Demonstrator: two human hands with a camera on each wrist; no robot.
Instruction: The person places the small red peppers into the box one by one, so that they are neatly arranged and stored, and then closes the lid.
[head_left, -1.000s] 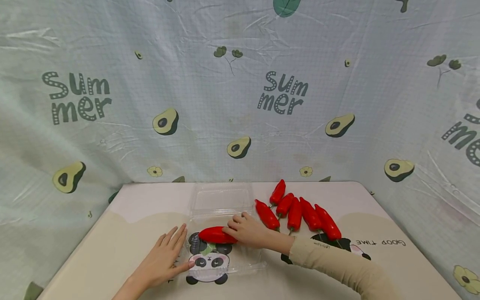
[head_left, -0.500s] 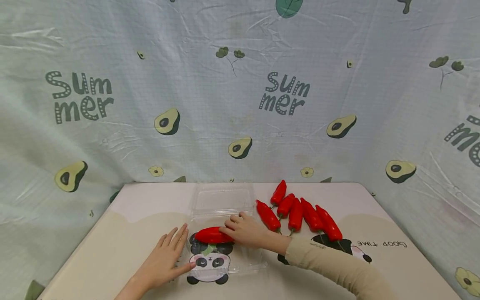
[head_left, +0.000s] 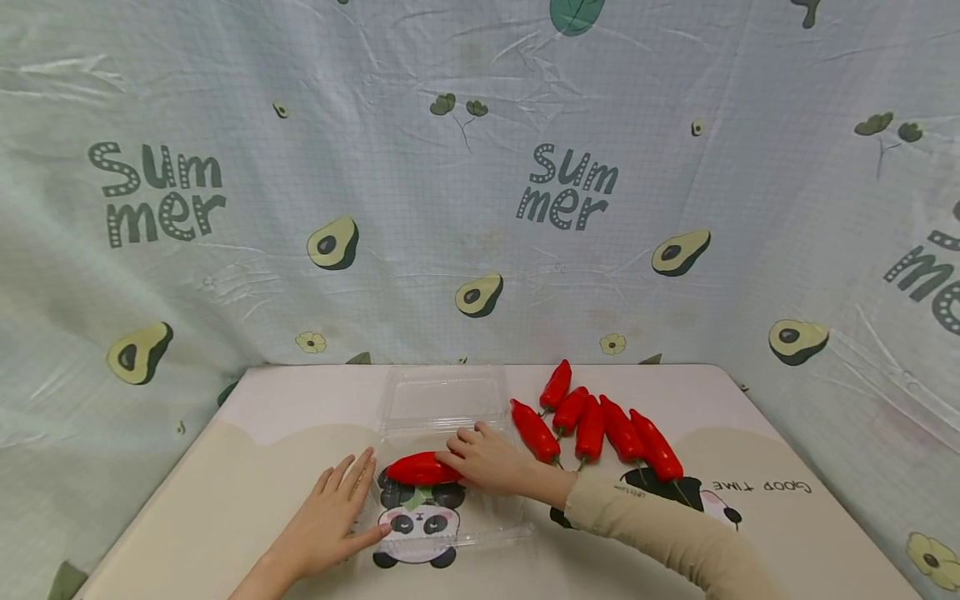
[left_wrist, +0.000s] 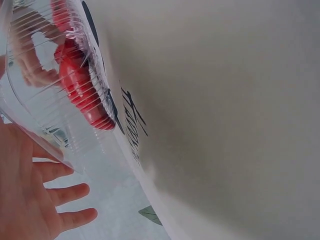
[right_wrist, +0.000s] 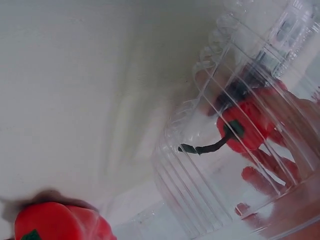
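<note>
**Partner:** Where's the red pepper [head_left: 422, 469], and who has it?

**Me:** Inside the clear box [head_left: 501, 534], toward the back, lid [head_left: 445, 400] laid flat behind. My right hand [head_left: 483, 460] has fingers curled round the stem end. Can't tell if its full length rests on the floor. My left hand [head_left: 330, 518] grasps nothing: fingers straight along the left wall, thumb over the near left corner.

**Partner:** Weak spots?

**Me:** Skin looks smooth and glossy, and I've only got one end. Let go unevenly, it could roll toward the near wall. Box looks thin and light; a knock from my right wrist, which crosses the right side, might skid it. The left hand may be little brace if it isn't truly pressing, and that I can't confirm. Also, my sleeve [head_left: 660, 533] runs just in front of the loose peppers [head_left: 590, 429]; a careless swing back could scatter them.

**Partner:** Heading?

**Me:** Tip to the left, at the left wall. Stem [right_wrist: 207, 149] to the right, seen through the plastic from the right wrist. Long axis lies crosswise, roughly parallel to the hinge. Stem looks bent; might snag a finger on release.
</note>
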